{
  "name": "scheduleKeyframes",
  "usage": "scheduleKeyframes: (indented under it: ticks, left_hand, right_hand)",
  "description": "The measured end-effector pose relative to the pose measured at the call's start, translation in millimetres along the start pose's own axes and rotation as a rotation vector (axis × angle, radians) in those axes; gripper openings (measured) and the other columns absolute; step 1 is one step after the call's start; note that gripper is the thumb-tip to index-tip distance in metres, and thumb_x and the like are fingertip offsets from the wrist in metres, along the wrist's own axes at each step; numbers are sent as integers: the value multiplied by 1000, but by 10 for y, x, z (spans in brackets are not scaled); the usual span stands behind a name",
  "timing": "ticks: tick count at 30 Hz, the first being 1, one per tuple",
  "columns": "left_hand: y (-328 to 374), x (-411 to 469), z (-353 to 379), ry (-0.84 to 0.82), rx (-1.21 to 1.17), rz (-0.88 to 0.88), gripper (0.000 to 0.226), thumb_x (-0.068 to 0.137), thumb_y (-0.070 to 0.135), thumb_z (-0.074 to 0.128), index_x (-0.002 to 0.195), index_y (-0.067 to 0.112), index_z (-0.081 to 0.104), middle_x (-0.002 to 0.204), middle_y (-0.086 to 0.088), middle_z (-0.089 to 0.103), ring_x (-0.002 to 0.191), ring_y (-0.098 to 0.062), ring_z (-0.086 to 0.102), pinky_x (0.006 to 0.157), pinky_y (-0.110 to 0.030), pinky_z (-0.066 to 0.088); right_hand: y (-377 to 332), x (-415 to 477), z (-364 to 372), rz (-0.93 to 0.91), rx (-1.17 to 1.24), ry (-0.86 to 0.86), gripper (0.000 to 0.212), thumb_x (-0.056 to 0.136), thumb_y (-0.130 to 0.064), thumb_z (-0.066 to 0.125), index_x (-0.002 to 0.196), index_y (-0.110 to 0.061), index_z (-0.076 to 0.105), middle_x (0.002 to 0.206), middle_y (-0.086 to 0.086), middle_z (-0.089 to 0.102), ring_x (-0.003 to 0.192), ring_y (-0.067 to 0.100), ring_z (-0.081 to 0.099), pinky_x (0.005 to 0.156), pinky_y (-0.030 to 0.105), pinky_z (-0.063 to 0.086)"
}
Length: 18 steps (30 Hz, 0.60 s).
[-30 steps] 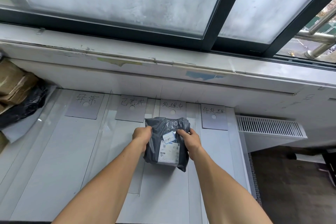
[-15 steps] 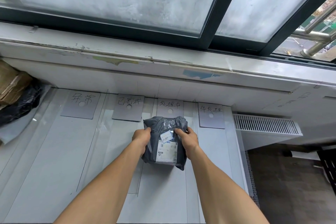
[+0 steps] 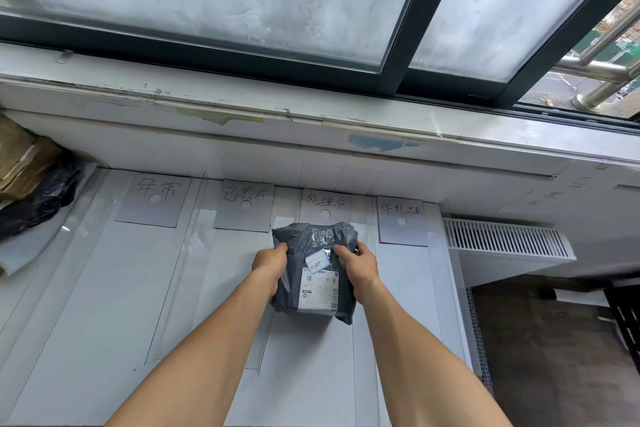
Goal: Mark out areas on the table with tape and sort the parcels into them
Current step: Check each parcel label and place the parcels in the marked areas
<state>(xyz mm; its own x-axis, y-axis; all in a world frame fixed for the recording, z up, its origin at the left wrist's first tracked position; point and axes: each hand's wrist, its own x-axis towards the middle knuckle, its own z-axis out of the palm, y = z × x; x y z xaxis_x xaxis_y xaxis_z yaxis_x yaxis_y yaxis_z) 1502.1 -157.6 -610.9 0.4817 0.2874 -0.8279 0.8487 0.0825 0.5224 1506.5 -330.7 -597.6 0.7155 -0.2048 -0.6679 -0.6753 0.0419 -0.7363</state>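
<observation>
A dark grey plastic mailer parcel (image 3: 313,270) with a white shipping label sits in the third taped lane of the white surface (image 3: 86,288), just below its handwritten card (image 3: 325,208). The left hand (image 3: 270,265) and right hand (image 3: 360,269) grip its sides.

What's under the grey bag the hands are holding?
The grey bag, held by the left hand and right hand, sits over the white table, in the lane below the third paper sign. The table right beneath it is covered, so anything there is hidden.
</observation>
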Motion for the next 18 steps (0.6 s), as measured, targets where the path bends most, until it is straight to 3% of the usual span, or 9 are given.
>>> scheduleKeyframes:
  ticks: [4, 10, 15, 18]
  left_hand:
    - [-25, -15, -29, 4, 13, 12, 40, 93, 45, 50, 97, 7, 62, 111, -14, 66, 101, -33, 61, 96, -45, 49]
    - [-56, -11, -45, -45, -31, -46, 62, 93, 56, 44, 128, 6, 55, 123, -15, 61, 111, -36, 57, 100, -48, 46]
    - [-60, -20, 6, -39, -94, -79, 62, 94, 56, 45, 130, 6, 53, 126, -14, 60, 112, -34, 57, 99, -44, 46]
    - [-48, -52, 51, -37, -106, -79, 58, 95, 55, 44, 126, 8, 54, 116, -11, 62, 105, -31, 58, 90, -38, 47]
  right_hand:
    - [5, -12, 10, -7, -13, 17, 23, 86, -14, 70, 108, -11, 64, 105, 15, 72, 100, 37, 69, 88, 50, 57]
    - [-8, -15, 45, -16, 0, 35, 19, 85, -12, 72, 103, -14, 64, 105, 15, 72, 100, 36, 69, 89, 51, 56]
    - [-23, -17, 48, -18, 5, 49, 23, 86, -12, 71, 107, -12, 64, 106, 15, 72, 101, 36, 69, 89, 49, 56]
    - [-42, -2, 55, -15, 4, 44, 26, 87, -11, 70, 112, -11, 62, 107, 15, 71, 99, 36, 69, 89, 49, 57]
